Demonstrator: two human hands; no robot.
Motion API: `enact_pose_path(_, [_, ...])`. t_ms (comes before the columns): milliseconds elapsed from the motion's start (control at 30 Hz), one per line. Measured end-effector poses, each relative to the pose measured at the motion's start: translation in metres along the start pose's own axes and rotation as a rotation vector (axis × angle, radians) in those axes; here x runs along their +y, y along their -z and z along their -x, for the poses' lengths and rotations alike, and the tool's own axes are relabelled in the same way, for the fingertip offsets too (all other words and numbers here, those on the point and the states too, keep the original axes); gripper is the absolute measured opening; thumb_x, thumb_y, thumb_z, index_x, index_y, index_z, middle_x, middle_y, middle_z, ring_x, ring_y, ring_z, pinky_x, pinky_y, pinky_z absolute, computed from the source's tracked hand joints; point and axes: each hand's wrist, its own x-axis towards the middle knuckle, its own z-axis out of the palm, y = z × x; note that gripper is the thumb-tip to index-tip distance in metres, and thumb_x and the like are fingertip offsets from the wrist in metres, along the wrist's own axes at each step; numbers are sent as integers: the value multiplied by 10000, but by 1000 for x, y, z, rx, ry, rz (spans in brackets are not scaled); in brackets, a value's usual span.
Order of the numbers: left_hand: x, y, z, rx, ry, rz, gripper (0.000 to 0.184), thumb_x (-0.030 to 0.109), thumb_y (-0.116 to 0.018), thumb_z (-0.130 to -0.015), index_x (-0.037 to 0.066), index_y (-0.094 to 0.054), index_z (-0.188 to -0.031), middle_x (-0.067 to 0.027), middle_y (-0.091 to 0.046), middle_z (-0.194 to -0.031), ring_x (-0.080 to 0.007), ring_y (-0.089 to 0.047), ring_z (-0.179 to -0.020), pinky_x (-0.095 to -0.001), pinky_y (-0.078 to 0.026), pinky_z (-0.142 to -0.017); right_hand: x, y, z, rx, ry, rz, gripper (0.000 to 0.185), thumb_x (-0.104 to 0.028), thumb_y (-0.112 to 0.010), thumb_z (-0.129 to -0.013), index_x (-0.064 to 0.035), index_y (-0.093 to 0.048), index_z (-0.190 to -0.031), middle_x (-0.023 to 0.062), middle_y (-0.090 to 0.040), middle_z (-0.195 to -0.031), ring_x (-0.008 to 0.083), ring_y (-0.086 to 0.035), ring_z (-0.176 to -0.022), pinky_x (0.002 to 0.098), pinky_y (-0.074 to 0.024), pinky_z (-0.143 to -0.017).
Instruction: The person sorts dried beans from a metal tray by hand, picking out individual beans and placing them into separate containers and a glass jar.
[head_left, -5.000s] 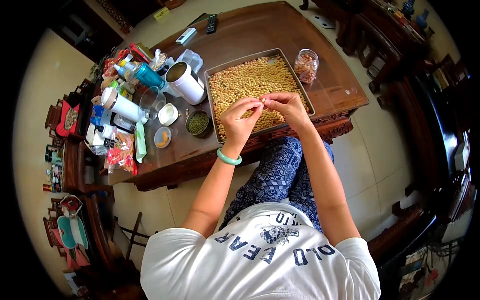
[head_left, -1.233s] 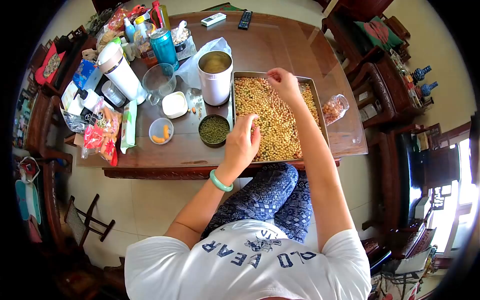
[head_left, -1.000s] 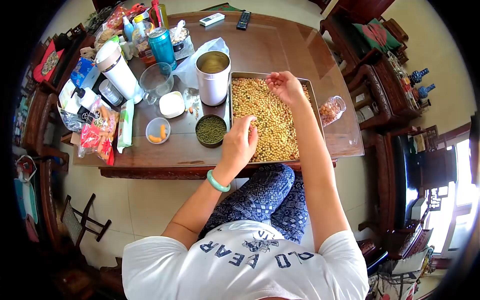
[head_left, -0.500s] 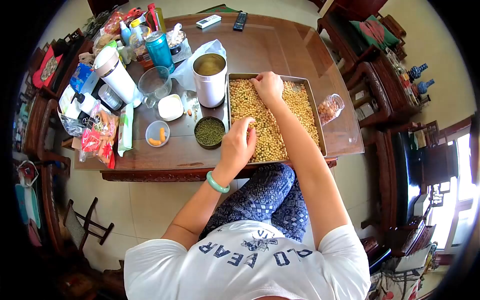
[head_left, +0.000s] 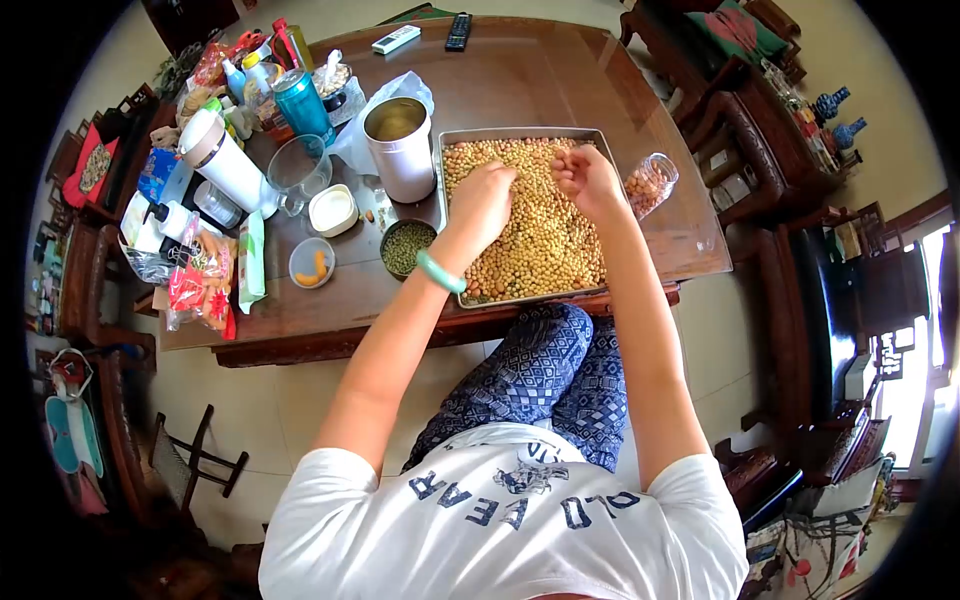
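Observation:
A shallow metal tray [head_left: 522, 131] is spread with yellow soybeans [head_left: 535, 240], with a few larger brownish pieces among them. My left hand [head_left: 480, 208], a green bangle on its wrist, hovers over the tray's left half. Its fingers are pinched together, and what they hold is too small to make out. Above the tray's upper right part is my right hand [head_left: 592, 184], its fingers curled in around something I cannot make out. Right of the tray, a clear jar [head_left: 651, 184] of reddish-brown nuts lies tilted. A round tin of green beans [head_left: 408, 248] stands at the tray's left.
Left of the tray stand a tall white canister [head_left: 401, 160], a glass pitcher [head_left: 300, 172], a white bowl [head_left: 333, 210] and a small tub [head_left: 311, 263] with orange snacks. Bottles, a blue can [head_left: 303, 108] and packets crowd the table's left end. Two remotes [head_left: 458, 32] lie at the back.
My right hand has lifted off the beans and moved right, fingers curling. My left hand has moved up and farther over the tray. The whole view has shifted slightly.

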Motion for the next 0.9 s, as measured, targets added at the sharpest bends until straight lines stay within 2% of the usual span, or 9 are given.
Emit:
enact_pose_path(100, [8, -11, -17, -119, 44, -71, 207, -41, -615, -790, 19, -691, -974, -151, -647, -940, -318, -636, -891, -400, -517, -820, 2, 11, 23, 36, 0, 59, 212, -171, -452, -965, 5, -509, -861, 108, -564, -776, 85, -398, -536, 194, -266, -400])
enact_pose_path(133, [9, -15, -21, -150, 33, -101, 207, -51, -605, -777, 28, -699, -943, -143, -649, -929, -314, -637, -895, -400, -516, -815, 2, 14, 30, 91, -4, 151, 203, -182, -470, -962, -19, -516, -849, 60, -552, -732, 79, -376, -509, 186, -250, -400])
enact_pose_path(200, [5, -20, -24, -191, 18, -132, 211, -60, -594, -764, 37, -707, -913, -134, -651, -917, -310, -637, -898, -400, -516, -809, 7, 18, 39, 108, 106, 468, 261, -223, -515, -951, -21, -564, -794, 20, -547, -669, 70, -399, -503, 208, -251, -413])
enact_pose_path(267, [1, -26, -26, -195, -9, -163, 198, -56, -588, -759, 49, -710, -872, -124, -653, -898, -304, -640, -891, -401, -515, -791, 14, 26, 39, 153, 282, 898, 316, -270, -577, -919, -4, -631, -759, 40, -590, -636, 100, -497, -542, 272, -348, -461])
enact_pose_path(300, [4, -25, -26, -190, 19, -153, 185, -56, -587, -756, 52, -707, -847, -122, -651, -874, -302, -641, -889, -399, -516, -774, 19, 21, 42, 188, 529, 1133, 306, -287, -636, -876, 1, -686, -789, 89, -629, -644, 172, -578, -595, 344, -433, -557])
enact_pose_path(333, [4, -27, -26, -193, 17, -151, 185, -56, -587, -756, 52, -707, -847, -122, -651, -874, -302, -641, -889, -399, -516, -774, 18, 18, 46, 206, 557, 1310, 255, -279, -667, -846, -28, -708, -841, 127, -658, -699, 265, -632, -662, 381, -478, -644])
enact_pose_path(400, [2, -29, -26, -156, 15, -163, 181, -52, -594, -753, 56, -706, -845, -125, -655, -880, -306, -641, -890, -403, -519, -769, 17, 9, 51, 282, 518, 1496, 218, -271, -692, -822, -60, -721, -869, 148, -675, -747, 315, -654, -733, 405, -491, -669])
enact_pose_path(733, [-7, -37, -23, -83, 23, -113, 105, 20, -636, -775, 37, -683, -867, -152, -656, -888, -320, -634, -849, -411, -517, -755, 20, 12, 45, 222, 591, 1703, 188, -271, -711, -809, -104, -725, -895, 158, -692, -800, 333, -668, -783, 437, -512, -715])
enact_pose_path(900, [-6, -21, -25, -38, 82, 106, 83, 85, -661, -831, 18, -695, -866, -145, -653, -803, -281, -649, -793, -378, -511, -734, 26, 23, 37, 226, 614, 1519, 248, -245, -610, -872, -14, -681, -928, 203, -680, -803, 349, -665, -777, 442, -505, -712])
